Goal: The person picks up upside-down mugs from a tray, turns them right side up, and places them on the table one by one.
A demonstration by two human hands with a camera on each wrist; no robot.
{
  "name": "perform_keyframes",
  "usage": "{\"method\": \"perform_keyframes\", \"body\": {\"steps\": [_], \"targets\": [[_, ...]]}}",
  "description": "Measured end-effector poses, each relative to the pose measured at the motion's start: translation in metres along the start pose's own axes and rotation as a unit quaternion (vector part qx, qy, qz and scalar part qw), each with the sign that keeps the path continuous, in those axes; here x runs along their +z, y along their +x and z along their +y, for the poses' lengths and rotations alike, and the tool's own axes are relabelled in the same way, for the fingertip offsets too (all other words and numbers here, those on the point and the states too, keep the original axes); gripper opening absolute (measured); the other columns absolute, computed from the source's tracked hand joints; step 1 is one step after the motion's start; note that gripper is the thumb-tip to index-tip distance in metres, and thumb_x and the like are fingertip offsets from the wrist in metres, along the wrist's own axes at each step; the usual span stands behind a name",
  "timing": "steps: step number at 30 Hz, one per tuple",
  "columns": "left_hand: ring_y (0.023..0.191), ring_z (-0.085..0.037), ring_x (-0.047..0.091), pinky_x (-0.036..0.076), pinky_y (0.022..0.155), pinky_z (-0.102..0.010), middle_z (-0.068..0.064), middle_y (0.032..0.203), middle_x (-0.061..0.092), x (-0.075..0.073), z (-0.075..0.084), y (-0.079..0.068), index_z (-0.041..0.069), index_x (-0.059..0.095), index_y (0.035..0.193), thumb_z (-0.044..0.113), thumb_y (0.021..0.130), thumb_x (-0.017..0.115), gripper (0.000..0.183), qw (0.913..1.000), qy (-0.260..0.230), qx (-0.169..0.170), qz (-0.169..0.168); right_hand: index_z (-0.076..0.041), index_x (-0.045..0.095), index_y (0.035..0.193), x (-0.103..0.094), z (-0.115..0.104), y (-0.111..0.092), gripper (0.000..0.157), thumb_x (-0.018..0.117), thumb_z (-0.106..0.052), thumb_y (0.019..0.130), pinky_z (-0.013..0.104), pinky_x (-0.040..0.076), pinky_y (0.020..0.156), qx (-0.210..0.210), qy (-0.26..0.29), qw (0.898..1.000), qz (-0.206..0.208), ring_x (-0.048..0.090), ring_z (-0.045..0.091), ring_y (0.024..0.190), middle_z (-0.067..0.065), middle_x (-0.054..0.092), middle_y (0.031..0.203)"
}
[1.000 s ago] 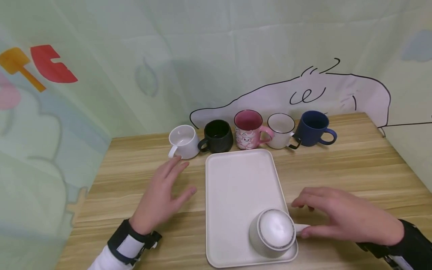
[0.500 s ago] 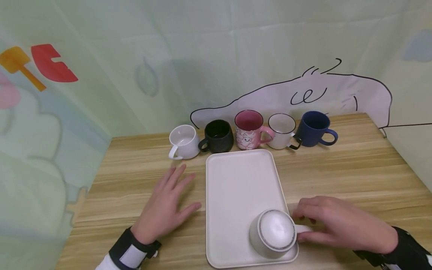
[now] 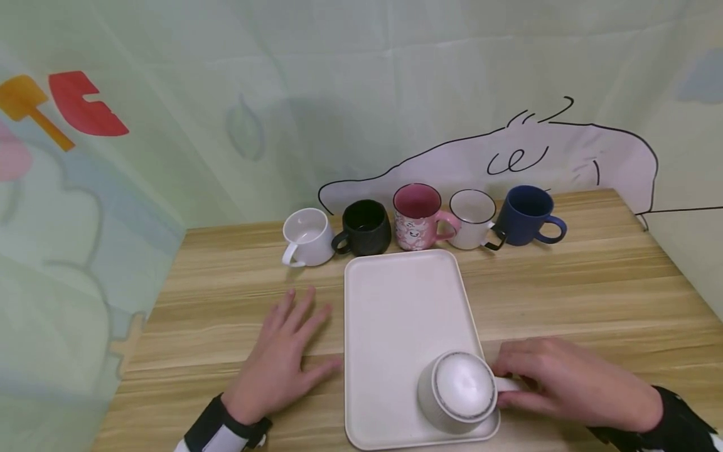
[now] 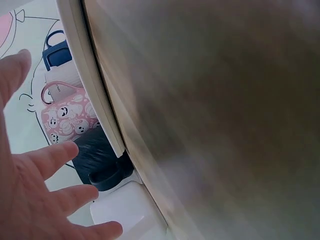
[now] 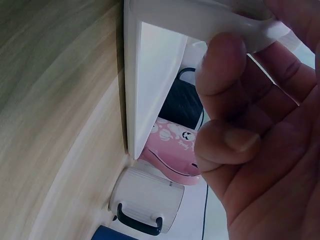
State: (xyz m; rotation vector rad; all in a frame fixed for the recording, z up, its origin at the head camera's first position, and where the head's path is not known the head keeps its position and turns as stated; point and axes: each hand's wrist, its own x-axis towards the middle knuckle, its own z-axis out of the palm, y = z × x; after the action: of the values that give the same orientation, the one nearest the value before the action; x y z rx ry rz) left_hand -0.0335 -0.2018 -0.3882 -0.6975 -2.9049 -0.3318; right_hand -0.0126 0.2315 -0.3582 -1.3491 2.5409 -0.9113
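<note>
A white mug [image 3: 463,386] stands at the near right corner of the pale rectangular tray [image 3: 398,307]. Its closed, round top face looks like a base, as if the mug were upside down. My right hand [image 3: 573,384] pinches its handle, which points right, between thumb and curled fingers. In the right wrist view, those fingers [image 5: 222,65] bend at the handle, and part of the mug is cut off by the frame. Left of the tray, my left hand [image 3: 279,361] is held low over the table with its fingers spread, holding nothing.
Along the back stand a white mug [image 3: 307,242], a black mug [image 3: 367,235], a pink patterned mug [image 3: 412,229], a white dark-rimmed mug [image 3: 465,232] and a blue mug [image 3: 519,223]. Behind the wooden table [image 3: 593,282] hangs a printed cloth [image 3: 339,94].
My left hand has drawn back toward me, away from the white mug at the back. My right hand has come lower and closed on the handle. The mug on the tray stays put.
</note>
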Motion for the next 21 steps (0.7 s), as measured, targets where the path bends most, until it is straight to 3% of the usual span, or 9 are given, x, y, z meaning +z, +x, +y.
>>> {"method": "perform_keyframes", "body": {"steps": [12, 21], "targets": [[0.148, -0.041, 0.008, 0.014, 0.112, -0.066, -0.004, 0.164, 0.02, -0.0011, 0.0069, -0.0036, 0.03, 0.047, 0.15, 0.076, 0.085, 0.054, 0.08, 0.9982, -0.016, -0.039, -0.043, -0.039, 0.064, 0.11, 0.0015, -0.0006, -0.0022, 0.016, 0.066, -0.033, 0.096, 0.018, 0.05, 0.065, 0.011, 0.031, 0.999, -0.01, 0.054, -0.005, 0.077, -0.024, 0.059, 0.094], [0.148, -0.041, 0.011, 0.015, 0.111, -0.066, -0.006, 0.163, 0.022, -0.0003, 0.0074, -0.0054, 0.028, 0.047, 0.15, 0.074, 0.085, 0.056, 0.08, 0.999, -0.023, -0.029, -0.026, -0.037, 0.064, 0.112, 0.0012, -0.0002, -0.0027, 0.016, 0.063, -0.029, 0.098, 0.018, 0.052, 0.068, 0.007, 0.026, 1.0, -0.004, 0.056, -0.005, 0.079, -0.023, 0.062, 0.098]]}}
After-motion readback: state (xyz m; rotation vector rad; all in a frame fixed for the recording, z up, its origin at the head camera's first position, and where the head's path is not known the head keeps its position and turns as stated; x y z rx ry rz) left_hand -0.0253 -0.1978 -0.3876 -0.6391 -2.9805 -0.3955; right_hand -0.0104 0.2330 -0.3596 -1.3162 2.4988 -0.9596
